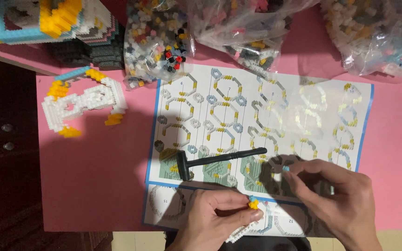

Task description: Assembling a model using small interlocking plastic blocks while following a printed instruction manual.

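Block assembly (250,218), white with a yellow-and-blue tip, sits pinched in the curled left hand (217,218) over the near edge of the instruction sheet (257,116). Right hand (345,200), just beside it over the sheet's near right part, closes thumb and forefinger on a tiny light-blue brick (285,168). Black hammer (210,160) lies on the sheet just beyond the left hand.

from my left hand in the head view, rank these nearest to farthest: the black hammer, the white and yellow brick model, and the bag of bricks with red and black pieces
From the left hand:
1. Black hammer, just above it on the instruction sheet.
2. White and yellow brick model, up and to the left on the pink mat.
3. Bag of bricks, at the top edge.
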